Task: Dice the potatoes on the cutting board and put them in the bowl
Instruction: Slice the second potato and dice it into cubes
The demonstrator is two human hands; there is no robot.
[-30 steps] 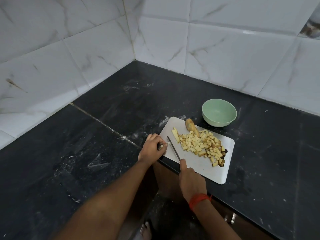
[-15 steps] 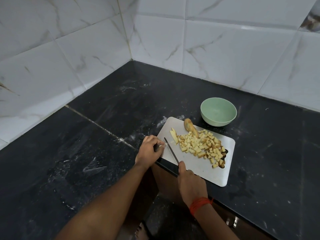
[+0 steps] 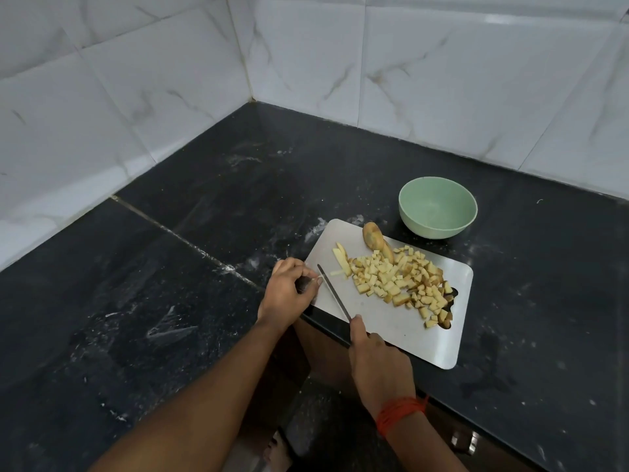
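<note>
Pale yellow potato dice [image 3: 398, 284] lie heaped on the white cutting board [image 3: 391, 321], near the green bowl [image 3: 439, 233] showing only its bare inside; the right hand [image 3: 377, 362] grasps the knife [image 3: 333, 291], and whether the curled left hand [image 3: 289, 294] grasps anything I cannot tell.

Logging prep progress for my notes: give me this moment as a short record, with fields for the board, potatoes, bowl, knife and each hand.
cutting board: white, on black counter
diced potatoes: piled on the board, none in the bowl
potato strips: left of the pile, not yet diced
unpeeled potato piece: at board's far edge
bowl: green, empty, beyond the board
knife: blade over the board, tip near left hand
right hand: holds knife handle
left hand: fingers curled at board's left corner; hold unclear
</note>
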